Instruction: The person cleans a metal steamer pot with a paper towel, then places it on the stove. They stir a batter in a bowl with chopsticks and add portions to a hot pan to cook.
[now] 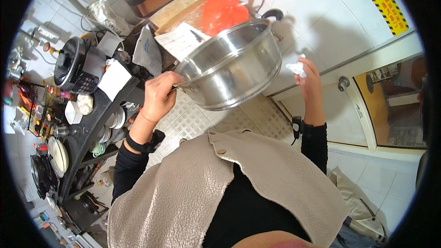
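A large stainless steel pot [237,72] is held up, tilted, in front of me. My left hand [160,94] grips its side handle at the left. To the right of the pot, apart from it, my right hand [308,75] pinches a crumpled white tissue or cloth [297,68]. Behind the pot lie a red plastic bag [220,15] and a sheet of paper with writing [181,41], a dark pen on it. The inside bottom of the pot is hidden by its near wall.
A dark counter [91,124] at the left bears an electric pressure cooker [77,65], a white container [73,112] and a lidded pan [58,156]. Plates [116,117] stand on the shelf below. A door [327,110] with a round knob is at the right.
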Action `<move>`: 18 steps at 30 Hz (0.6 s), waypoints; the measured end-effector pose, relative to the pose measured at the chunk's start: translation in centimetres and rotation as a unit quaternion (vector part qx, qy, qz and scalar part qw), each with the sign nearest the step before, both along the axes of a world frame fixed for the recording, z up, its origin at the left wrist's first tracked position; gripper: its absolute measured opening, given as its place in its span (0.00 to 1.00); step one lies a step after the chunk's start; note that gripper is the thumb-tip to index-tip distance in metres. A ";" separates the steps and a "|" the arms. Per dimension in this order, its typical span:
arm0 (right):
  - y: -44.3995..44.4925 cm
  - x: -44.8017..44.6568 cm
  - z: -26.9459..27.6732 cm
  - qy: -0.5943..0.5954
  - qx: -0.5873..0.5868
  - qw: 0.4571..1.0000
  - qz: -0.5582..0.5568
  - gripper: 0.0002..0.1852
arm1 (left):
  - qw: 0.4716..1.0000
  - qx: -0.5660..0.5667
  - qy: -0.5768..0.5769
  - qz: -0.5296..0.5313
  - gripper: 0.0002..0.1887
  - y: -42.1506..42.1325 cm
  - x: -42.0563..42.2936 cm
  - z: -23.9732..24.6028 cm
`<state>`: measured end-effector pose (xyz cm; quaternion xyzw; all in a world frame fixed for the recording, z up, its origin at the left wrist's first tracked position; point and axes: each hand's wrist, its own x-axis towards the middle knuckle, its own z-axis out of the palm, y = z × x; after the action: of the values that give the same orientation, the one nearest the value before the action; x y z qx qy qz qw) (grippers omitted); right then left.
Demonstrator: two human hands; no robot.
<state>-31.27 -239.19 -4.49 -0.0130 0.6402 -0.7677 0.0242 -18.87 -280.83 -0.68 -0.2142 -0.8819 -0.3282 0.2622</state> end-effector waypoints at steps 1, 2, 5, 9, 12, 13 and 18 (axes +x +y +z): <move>-2.5 0.0 1.6 -0.026 0.022 0.999 0.028 0.19 | 0.997 -0.026 0.069 -0.022 0.13 -1.3 0.5 0.6; -4.9 -0.2 3.0 -0.034 0.037 0.996 0.077 0.20 | 0.994 -0.060 0.089 -0.015 0.12 -2.8 1.3 1.2; -12.2 -0.2 5.2 -0.094 0.019 0.971 0.220 0.21 | 0.985 -0.145 0.096 0.002 0.10 -7.9 4.9 2.5; -21.8 1.4 3.6 -0.110 0.071 0.959 0.253 0.18 | 0.976 -0.185 0.105 0.054 0.08 -14.1 10.2 1.9; -29.7 3.1 1.3 -0.198 0.066 0.943 0.258 0.15 | 0.965 -0.217 0.112 0.094 0.06 -18.6 14.5 0.3; -31.8 3.4 0.9 -0.219 0.057 0.939 0.259 0.13 | 0.961 -0.217 0.130 0.115 0.06 -19.9 15.7 -0.3; -40.9 5.5 0.3 -0.164 0.045 0.910 0.377 0.08 | 0.899 -0.091 0.029 0.427 0.31 -25.5 21.8 -3.4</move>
<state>-25.81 -280.09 -4.23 -0.1259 0.6085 -0.6631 0.4172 2.94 -306.36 -4.08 0.1505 -0.9066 -0.0965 0.3824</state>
